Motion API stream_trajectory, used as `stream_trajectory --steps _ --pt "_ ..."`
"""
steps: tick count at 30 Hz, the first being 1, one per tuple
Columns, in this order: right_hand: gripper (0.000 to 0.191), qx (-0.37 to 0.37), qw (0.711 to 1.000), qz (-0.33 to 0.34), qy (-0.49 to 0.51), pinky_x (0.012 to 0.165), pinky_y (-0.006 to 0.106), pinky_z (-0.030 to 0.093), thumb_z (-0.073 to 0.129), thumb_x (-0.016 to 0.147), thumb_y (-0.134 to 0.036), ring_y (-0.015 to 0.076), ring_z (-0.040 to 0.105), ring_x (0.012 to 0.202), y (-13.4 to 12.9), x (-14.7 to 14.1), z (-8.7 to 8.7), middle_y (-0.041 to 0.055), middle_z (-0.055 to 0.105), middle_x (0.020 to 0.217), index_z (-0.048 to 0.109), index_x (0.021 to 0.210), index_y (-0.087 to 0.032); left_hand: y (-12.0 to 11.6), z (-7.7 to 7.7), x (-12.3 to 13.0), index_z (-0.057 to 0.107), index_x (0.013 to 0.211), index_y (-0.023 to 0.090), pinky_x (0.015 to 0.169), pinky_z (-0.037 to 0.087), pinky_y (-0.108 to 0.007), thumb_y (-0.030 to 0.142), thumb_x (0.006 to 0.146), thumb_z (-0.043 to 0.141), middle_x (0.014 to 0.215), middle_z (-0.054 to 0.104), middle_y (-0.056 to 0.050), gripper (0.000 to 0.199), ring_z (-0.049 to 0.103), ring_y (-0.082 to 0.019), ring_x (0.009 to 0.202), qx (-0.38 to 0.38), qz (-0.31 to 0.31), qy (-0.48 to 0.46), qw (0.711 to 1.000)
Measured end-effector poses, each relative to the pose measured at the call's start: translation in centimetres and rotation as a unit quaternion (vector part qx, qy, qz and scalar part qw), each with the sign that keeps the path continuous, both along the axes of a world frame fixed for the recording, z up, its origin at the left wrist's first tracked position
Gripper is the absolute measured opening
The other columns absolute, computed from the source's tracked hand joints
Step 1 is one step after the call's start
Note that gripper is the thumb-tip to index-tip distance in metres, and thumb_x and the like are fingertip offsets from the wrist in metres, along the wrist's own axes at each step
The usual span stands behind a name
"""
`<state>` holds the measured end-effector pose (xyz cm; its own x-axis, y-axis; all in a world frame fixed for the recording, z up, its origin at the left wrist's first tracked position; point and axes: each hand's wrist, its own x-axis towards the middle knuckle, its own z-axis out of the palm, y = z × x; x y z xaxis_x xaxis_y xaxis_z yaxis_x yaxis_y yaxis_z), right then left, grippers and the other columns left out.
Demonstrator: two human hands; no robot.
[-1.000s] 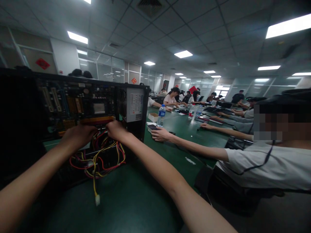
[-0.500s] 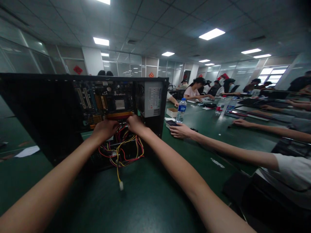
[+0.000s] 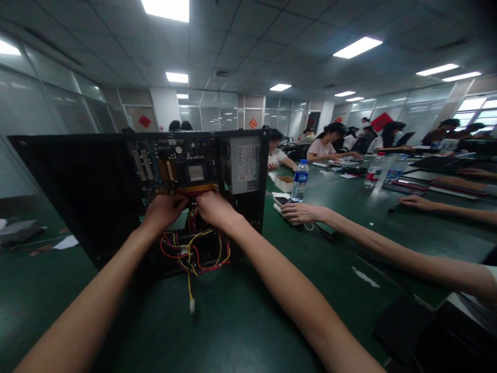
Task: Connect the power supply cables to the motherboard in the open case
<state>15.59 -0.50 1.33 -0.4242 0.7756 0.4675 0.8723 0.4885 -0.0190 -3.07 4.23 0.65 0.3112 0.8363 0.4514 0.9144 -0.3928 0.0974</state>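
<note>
An open black computer case (image 3: 73, 181) stands on the table with its inside facing me. The motherboard (image 3: 182, 158) is mounted inside, and the silver power supply (image 3: 245, 165) sits at its right. My left hand (image 3: 165, 211) is closed, fingertips at the lower edge of the board by the orange-yellow slots (image 3: 200, 189). Beside it, my right hand (image 3: 215, 208) is also closed at those slots. Whatever the fingers pinch is hidden. Below them lies a tangle of red and yellow cables (image 3: 196, 246); one ends in a white connector (image 3: 191, 305) hanging over the green table (image 3: 217, 331).
Right of the case, another person's hand (image 3: 301, 212) rests by a dark boxy object. A water bottle (image 3: 300, 181) and a small open box (image 3: 284, 183) stand behind it. Paper (image 3: 66, 242) lies at the left. Other people work further along the table.
The view has turned slightly left and up. Both my hands stay at the slots with small finger shifts. A seated person now shows behind the case's right edge.
</note>
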Motion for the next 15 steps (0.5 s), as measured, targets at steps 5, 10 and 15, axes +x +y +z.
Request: stream_trajectory --steps 5,10,15 --pt "0.033 0.214 0.95 0.214 0.081 0.093 0.03 0.053 0.04 0.108 -0.026 0.0163 0.068 0.101 -7.1 0.7 4.8 0.0055 0.073 0.104 0.072 0.111 -0.017 -1.8 0.3 -1.9 0.078 0.089 0.018 0.082 0.054 -0.031 0.037 0.091 0.043 0.098 0.081 -0.009 0.039 0.074 -0.028 0.096 0.025 -0.03 -0.104 0.994" --pt "0.031 0.445 0.796 0.162 0.378 0.082 0.032 0.055 0.04 0.108 -0.034 0.0144 0.067 0.087 -8.8 5.9 7.4 0.0035 0.067 0.09 0.067 0.102 -0.021 -4.5 -0.6 -2.2 0.079 0.089 0.019 0.07 0.055 -0.028 0.052 0.095 0.05 0.084 0.08 -0.004 0.044 0.073 -0.021 0.076 -0.014 -0.147 -0.166 0.975" --pt "0.027 0.406 0.699 0.099 0.58 0.059 0.026 0.051 0.051 0.101 -0.041 0.0122 0.062 0.068 -4.1 11.4 7.6 0.0013 0.065 0.081 0.065 0.091 -0.019 -8.3 1.1 -1.3 0.078 0.094 0.02 0.071 0.057 -0.026 0.038 0.099 0.054 0.088 0.08 -0.003 0.03 0.074 -0.017 0.076 0.058 -0.307 -0.093 0.946"
